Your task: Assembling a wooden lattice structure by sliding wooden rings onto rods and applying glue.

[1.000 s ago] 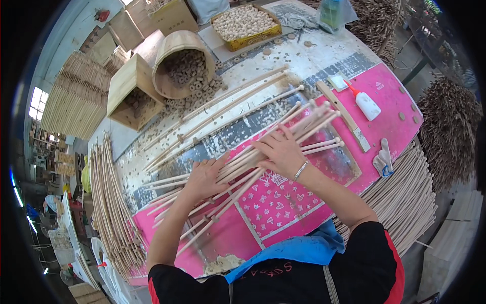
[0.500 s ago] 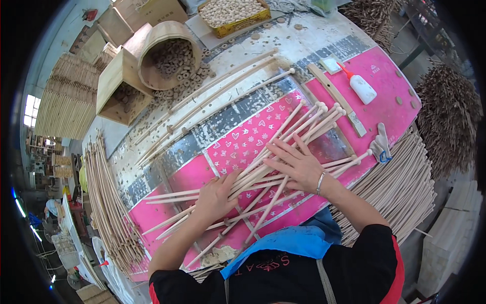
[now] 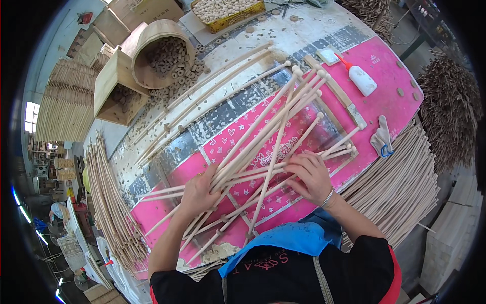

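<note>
Thin wooden sticks (image 3: 253,147) with round knobs (image 3: 321,74) lie crisscross over the pink sheet (image 3: 390,61), near the front edge of the worktop (image 3: 314,33). Most knobs point toward the worktop's right end. The sticks look light and stiff, and may slide or roll over each other. A thin one might snap if bent hard. The middle of a bunch seems the best place to hold, so both ends balance. The left hand (image 3: 199,191) is wrapped around a bunch, below its middle, away from the knobs. The right hand (image 3: 311,177) is half open, its bent fingers over other sticks; I can't tell if it pinches one. Farther out, a white squeeze bottle (image 3: 363,81) lies toward the right edge, and a pale glove (image 3: 381,136) lies by the front right edge. Near the back edge, a yellow crate (image 3: 238,22) holds little wooden balls (image 3: 223,9). Toward the back left corner, wooden rings (image 3: 174,61) spill from a round tub (image 3: 157,33) beside a square bin (image 3: 114,96).
</note>
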A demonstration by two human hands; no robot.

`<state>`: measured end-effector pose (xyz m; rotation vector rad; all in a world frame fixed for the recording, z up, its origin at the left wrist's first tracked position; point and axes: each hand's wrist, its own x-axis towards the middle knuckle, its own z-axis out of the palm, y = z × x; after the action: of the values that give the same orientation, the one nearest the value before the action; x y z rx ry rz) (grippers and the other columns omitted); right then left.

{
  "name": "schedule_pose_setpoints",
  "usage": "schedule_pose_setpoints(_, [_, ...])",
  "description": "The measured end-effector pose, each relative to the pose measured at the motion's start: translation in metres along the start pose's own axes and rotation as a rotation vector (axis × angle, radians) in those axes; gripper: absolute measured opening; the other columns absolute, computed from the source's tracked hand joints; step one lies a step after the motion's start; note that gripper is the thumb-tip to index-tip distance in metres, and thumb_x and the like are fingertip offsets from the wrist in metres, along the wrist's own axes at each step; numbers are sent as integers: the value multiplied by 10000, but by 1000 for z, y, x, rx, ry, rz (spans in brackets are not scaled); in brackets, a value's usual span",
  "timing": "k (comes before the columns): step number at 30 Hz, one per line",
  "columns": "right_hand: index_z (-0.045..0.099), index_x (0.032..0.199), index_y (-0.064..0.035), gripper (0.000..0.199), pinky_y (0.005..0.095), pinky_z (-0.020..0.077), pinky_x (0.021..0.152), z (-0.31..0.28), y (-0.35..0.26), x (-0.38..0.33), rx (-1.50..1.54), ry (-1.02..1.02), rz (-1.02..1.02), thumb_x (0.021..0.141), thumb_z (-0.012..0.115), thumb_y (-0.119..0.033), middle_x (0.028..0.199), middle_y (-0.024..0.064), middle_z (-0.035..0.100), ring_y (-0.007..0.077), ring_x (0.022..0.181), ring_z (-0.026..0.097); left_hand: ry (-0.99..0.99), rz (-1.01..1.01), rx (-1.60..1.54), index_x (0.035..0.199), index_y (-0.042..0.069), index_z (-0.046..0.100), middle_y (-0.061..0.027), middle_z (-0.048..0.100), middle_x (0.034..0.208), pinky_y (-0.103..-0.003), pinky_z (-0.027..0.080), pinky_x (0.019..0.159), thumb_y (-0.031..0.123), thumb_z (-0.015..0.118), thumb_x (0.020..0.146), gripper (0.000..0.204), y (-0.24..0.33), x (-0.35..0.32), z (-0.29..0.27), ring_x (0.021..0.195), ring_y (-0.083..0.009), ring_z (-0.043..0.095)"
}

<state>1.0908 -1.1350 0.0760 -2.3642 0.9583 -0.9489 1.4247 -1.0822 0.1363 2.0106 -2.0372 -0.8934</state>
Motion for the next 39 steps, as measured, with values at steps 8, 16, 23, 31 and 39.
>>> schedule_pose_setpoints(8, [656, 1090, -97, 331, 407, 430, 872, 16, 1, 27, -116, -208, -22, 840, 722, -304, 994, 73, 609, 261, 975, 576, 2, 5, 67, 1381, 30, 469, -263, 666, 928, -508, 512, 801, 198, 694, 780, 664, 13, 5, -1, 889, -437, 670])
schedule_pose_setpoints(16, [700, 982, -125, 204, 413, 434, 859, 18, 5, 45, -35, -149, 36, 857, 712, -286, 923, 37, 632, 234, 919, 606, -52, 84, -15, 1489, 75, 413, -247, 667, 882, -522, 525, 776, 201, 690, 795, 757, 27, 0, 12, 835, -430, 659])
schedule_pose_setpoints(23, [681, 970, -119, 202, 353, 478, 776, 25, -14, 10, 57, 46, -139, 793, 763, -173, 945, 33, 649, 233, 896, 634, 38, 9, 51, 1476, 58, 424, -236, 660, 806, -514, 520, 720, 191, 690, 781, 756, 24, 2, 16, 785, -415, 661])
schedule_pose_setpoints(31, [682, 1007, -114, 151, 378, 489, 737, 23, -14, -7, -68, -53, 159, 862, 702, -154, 892, 57, 635, 249, 834, 625, 50, -20, -2, 1466, 64, 390, -246, 669, 849, -524, 515, 725, 200, 666, 811, 724, 25, 2, 7, 809, -436, 670])
schedule_pose_setpoints(39, [566, 1349, -88, 570, 509, 255, 1196, 55, -15, 58, -89, -480, -83, 884, 691, -394, 1450, 136, 526, 318, 1447, 382, -20, 16, -176, 1506, 42, 352, -286, 683, 1069, -475, 525, 859, 219, 655, 827, 765, 6, 20, -17, 964, -428, 693])
